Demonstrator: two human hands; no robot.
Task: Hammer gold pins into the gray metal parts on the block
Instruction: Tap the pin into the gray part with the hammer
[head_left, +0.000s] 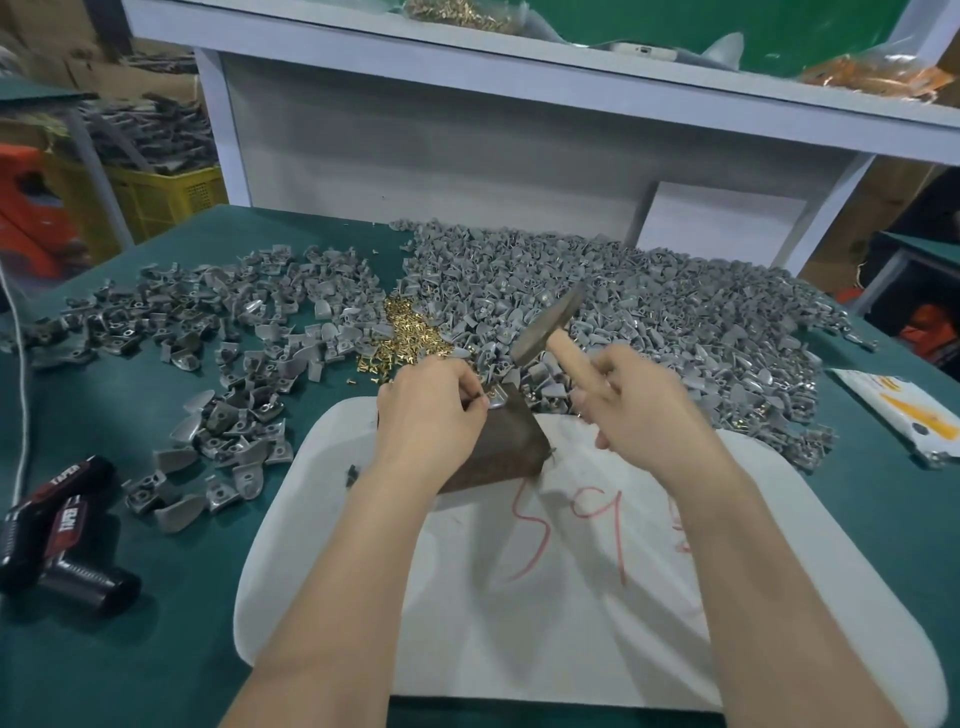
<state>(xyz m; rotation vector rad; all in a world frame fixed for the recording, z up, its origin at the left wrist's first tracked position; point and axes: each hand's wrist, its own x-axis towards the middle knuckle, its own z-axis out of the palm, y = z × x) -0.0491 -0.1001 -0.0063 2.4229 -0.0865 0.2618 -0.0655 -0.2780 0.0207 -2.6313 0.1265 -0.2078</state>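
Note:
A dark brown block (506, 447) stands on a white pad (571, 597). On its top far edge lies a gray metal part (500, 399). My left hand (428, 410) pinches this part at the block's top. My right hand (631, 395) grips the wooden handle of a hammer (550, 325), whose metal head is raised above and behind the block. A pile of gold pins (410, 332) lies just beyond my left hand. Whether a pin sits in the part is too small to tell.
A large heap of gray parts (649, 322) covers the green table at the right and back; a looser spread of gray parts (208, 332) lies at the left. Black cylinders (57, 535) lie at the left edge. A white-and-yellow packet (904, 410) lies at the right.

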